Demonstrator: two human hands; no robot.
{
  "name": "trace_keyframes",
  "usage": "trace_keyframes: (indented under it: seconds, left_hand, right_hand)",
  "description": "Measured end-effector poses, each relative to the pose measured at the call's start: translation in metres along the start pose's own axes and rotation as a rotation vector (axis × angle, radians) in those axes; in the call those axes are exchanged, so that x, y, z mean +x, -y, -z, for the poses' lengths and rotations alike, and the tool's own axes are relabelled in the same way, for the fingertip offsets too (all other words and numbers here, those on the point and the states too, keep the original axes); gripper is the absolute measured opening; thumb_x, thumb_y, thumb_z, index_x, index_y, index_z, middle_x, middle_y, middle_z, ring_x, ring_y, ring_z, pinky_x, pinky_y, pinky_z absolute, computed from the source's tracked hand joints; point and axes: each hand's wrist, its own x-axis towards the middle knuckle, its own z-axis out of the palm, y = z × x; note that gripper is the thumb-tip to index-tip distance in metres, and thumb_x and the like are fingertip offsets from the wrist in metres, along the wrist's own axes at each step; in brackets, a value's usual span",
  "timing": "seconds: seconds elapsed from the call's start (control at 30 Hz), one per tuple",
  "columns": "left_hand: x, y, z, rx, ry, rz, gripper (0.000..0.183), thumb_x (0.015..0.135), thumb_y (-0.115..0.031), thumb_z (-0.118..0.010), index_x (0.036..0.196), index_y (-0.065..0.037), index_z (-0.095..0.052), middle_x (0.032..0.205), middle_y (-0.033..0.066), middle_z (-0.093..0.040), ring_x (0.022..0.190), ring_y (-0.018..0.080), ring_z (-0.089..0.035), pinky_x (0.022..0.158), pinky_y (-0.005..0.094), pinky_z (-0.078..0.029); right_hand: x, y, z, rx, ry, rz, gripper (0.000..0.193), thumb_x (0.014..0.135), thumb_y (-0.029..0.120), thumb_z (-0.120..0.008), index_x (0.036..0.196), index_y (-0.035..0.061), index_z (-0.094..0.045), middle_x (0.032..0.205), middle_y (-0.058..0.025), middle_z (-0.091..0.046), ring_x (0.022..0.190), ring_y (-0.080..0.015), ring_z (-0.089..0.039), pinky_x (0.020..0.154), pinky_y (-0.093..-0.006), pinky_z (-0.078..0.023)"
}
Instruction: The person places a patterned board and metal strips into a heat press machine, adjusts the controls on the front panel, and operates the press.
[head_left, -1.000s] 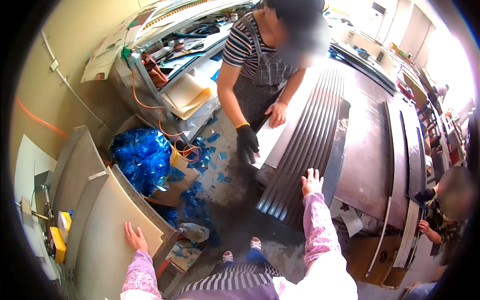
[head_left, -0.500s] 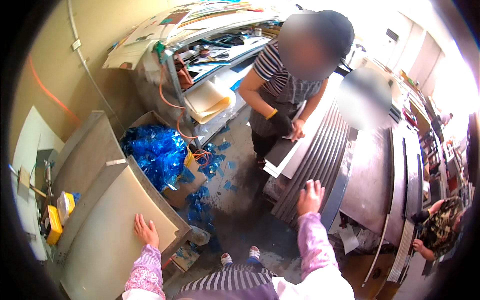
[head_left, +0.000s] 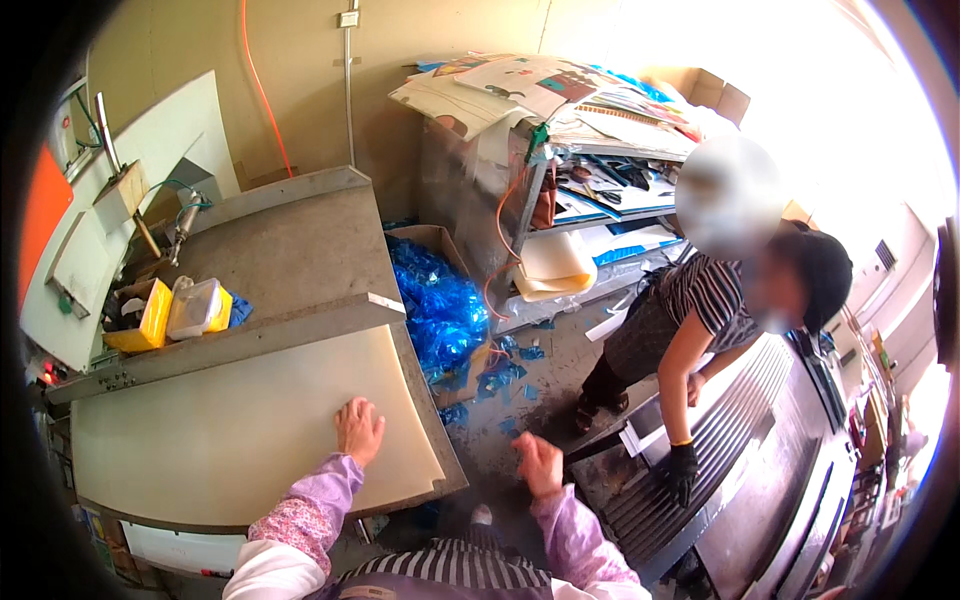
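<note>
A worker's left hand [head_left: 360,430] rests, fingers loosely spread, near the right end of a cream sheet [head_left: 230,425] on a grey bench [head_left: 300,240]; the right hand [head_left: 540,464], beyond that end, is curled, around what, if anything, I cannot tell. Off-centre pressure could skew the sheet, and farther right, loose blue scraps [head_left: 500,377] could make a step slide, near a co-worker's gloved hand [head_left: 682,473].

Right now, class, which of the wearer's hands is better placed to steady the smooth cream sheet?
Probably the left hand: it rests on the smooth cream sheet, while the right hand hangs apart, beyond its right edge.
</note>
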Motion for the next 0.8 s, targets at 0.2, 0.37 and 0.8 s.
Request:
trace_keyframes:
  seconds: [0.2, 0.37, 0.8]
  left_hand:
    - [0.044, 0.044, -0.012, 0.065, -0.26, -0.075, 0.053, 0.08, -0.02, -0.062, 0.126, -0.001, -0.044, 0.137, 0.0168, -0.038, 0.127, 0.0334, -0.035, 0.106, 0.0472, -0.025]
    - [0.05, 0.028, 0.008, 0.095, -0.201, -0.066, 0.054, 0.077, -0.017, -0.063, 0.125, 0.0, -0.044, 0.135, 0.0177, -0.039, 0.125, 0.0349, -0.036, 0.105, 0.0479, -0.026]
    - [0.07, 0.017, 0.013, 0.177, -0.075, 0.019, 0.054, 0.075, -0.023, -0.059, 0.123, 0.0, -0.046, 0.132, 0.0194, -0.042, 0.121, 0.0381, -0.039, 0.103, 0.0504, -0.028]
  right_hand:
    - [0.183, 0.089, -0.028, 0.035, 0.065, 0.352, 0.031, 0.091, 0.023, -0.058, 0.112, -0.0002, -0.055, 0.083, -0.0065, -0.063, 0.074, -0.01, -0.058, 0.066, -0.0269, -0.049]
    - [0.386, 0.131, -0.054, -0.355, -0.072, 0.659, 0.044, 0.084, 0.027, -0.064, 0.119, 0.0019, -0.052, 0.111, -0.019, -0.055, 0.103, -0.032, -0.054, 0.087, -0.0386, -0.044]
    - [0.715, 0.236, -0.118, -0.488, -0.63, 0.725, 0.059, 0.075, 0.029, -0.069, 0.118, -0.0057, -0.045, 0.12, -0.0285, -0.047, 0.11, -0.0431, -0.048, 0.095, -0.0451, -0.04]
